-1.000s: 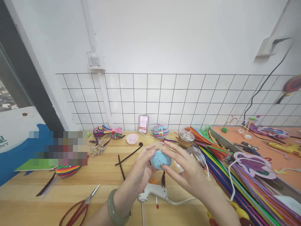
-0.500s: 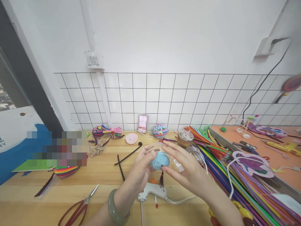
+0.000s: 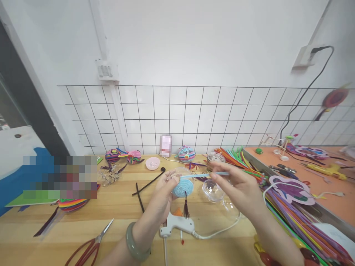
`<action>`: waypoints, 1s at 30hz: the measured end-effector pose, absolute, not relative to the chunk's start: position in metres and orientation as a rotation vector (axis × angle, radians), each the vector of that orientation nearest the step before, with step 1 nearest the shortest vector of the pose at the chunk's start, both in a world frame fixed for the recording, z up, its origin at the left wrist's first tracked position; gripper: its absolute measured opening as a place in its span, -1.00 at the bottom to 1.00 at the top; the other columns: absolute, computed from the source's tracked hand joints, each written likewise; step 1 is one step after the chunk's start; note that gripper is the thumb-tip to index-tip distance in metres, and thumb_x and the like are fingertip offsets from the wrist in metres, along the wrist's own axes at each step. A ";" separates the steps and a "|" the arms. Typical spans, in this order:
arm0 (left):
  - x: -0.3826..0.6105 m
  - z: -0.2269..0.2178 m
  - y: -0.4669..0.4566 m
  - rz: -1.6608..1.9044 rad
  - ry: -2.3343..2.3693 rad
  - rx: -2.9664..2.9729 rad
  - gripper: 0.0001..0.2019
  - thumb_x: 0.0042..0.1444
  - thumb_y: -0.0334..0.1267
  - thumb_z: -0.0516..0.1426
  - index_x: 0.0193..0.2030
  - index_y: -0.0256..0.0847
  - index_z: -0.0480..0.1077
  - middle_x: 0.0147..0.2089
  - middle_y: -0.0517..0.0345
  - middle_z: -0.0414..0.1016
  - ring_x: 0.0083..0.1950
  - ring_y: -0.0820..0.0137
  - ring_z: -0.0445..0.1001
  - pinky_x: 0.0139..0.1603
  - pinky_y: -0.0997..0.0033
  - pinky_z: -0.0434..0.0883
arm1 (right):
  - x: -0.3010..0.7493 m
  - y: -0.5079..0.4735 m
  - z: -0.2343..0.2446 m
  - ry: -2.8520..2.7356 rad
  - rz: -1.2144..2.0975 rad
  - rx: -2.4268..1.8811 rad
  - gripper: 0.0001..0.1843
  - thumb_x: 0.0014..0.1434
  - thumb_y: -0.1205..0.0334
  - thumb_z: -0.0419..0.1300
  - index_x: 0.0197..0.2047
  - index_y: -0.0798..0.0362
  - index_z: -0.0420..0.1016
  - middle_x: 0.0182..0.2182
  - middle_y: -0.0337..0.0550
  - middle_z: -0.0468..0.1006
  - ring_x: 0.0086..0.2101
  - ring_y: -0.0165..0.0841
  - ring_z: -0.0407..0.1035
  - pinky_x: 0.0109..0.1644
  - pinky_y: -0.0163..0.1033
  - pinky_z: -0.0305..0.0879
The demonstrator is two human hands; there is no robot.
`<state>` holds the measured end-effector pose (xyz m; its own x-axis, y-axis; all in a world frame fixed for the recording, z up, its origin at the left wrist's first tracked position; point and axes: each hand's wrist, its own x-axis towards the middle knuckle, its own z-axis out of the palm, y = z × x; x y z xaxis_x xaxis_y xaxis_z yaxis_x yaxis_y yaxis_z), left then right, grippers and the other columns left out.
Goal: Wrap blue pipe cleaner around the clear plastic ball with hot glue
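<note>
Our left hand (image 3: 163,195) grips the blue ball (image 3: 183,187), apparently to steady it, while our right hand (image 3: 239,188) pinches the blue strand (image 3: 198,176), seemingly to hold it straight between both hands, and the glue gun (image 3: 180,223) lies near our left hand, within easy reach.

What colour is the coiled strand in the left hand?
The coiled strand is light blue, best seen in the head view.
</note>
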<state>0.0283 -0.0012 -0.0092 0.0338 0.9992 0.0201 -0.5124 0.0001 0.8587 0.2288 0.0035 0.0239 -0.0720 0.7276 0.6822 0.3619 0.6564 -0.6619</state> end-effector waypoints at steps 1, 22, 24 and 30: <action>0.028 -0.010 0.000 1.406 0.780 0.816 -0.61 -0.01 -0.16 0.28 -0.05 -0.23 0.41 -0.06 -0.01 0.48 -0.15 0.34 0.43 -0.24 0.38 0.41 | 0.229 0.003 0.025 -1.582 0.492 -0.881 -0.69 0.14 0.15 0.29 -0.03 -0.05 0.51 -0.31 -0.15 0.61 -0.33 -0.28 0.52 -0.25 -0.15 0.53; -0.021 0.024 0.014 1.720 0.694 0.713 -0.78 -0.04 -0.24 0.25 -0.23 -0.19 0.40 -0.24 0.15 0.51 -0.17 0.29 0.50 -0.35 0.39 0.48 | 0.143 -0.019 -0.051 -2.613 0.503 -1.478 -0.41 -0.20 0.58 0.18 -0.01 0.15 0.48 -0.19 0.16 0.60 -0.18 -0.02 0.48 -0.16 -0.13 0.30; -0.022 0.025 0.014 1.721 0.700 0.719 -0.79 -0.05 -0.25 0.26 -0.26 -0.20 0.39 -0.23 0.14 0.52 -0.14 0.28 0.50 -0.31 0.35 0.50 | 0.135 -0.020 -0.056 -2.647 0.439 -1.544 -0.46 -0.15 0.54 0.18 -0.02 0.20 0.48 -0.16 0.24 0.57 -0.15 0.04 0.46 -0.14 -0.07 0.30; -0.029 0.032 0.014 1.759 0.735 0.686 -0.78 -0.07 -0.25 0.25 -0.26 -0.21 0.40 -0.18 0.09 0.54 -0.17 0.28 0.52 -0.31 0.35 0.51 | 0.137 -0.012 -0.056 -2.602 0.418 -1.580 -0.51 -0.12 0.56 0.16 -0.06 0.19 0.48 -0.20 0.17 0.59 -0.19 -0.06 0.49 -0.18 -0.17 0.29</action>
<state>-0.0291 0.0139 0.0316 -0.2747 0.9566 0.0971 -0.6028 -0.2500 0.7577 0.1370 -0.0125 -0.0564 -0.4692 0.8794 -0.0813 0.8606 0.4346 -0.2653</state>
